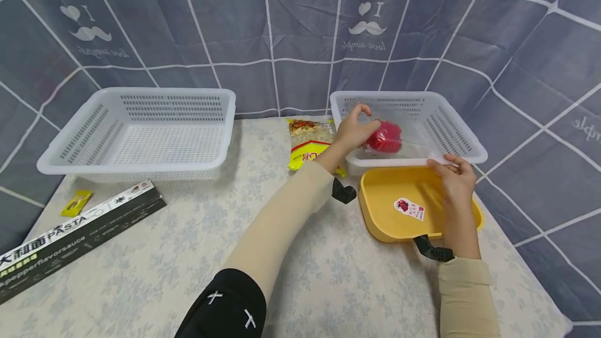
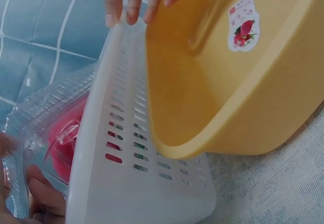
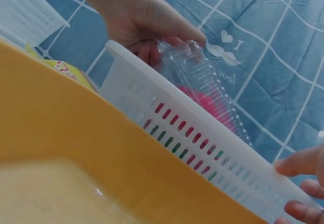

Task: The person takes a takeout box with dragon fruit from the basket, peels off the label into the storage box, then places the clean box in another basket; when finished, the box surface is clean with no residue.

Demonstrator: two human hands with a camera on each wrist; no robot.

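Note:
A clear plastic clamshell box with something red inside sits tilted in the right white basket. My left hand grips one end of the box at the basket's left side, thumb and fingers about its edge. At the basket's front right, my right hand touches the rim with loosely extended fingers. Below that forearm lies a yellow tub with a fruit sticker, right against the basket's front. Red and green show through the basket's slots in the right wrist view.
A yellow and clear food bag lies left of the right basket. Another white basket stands at the back left. In front of it are a long black pasta box and a small yellow packet. A grey tiled-pattern curtain hangs behind.

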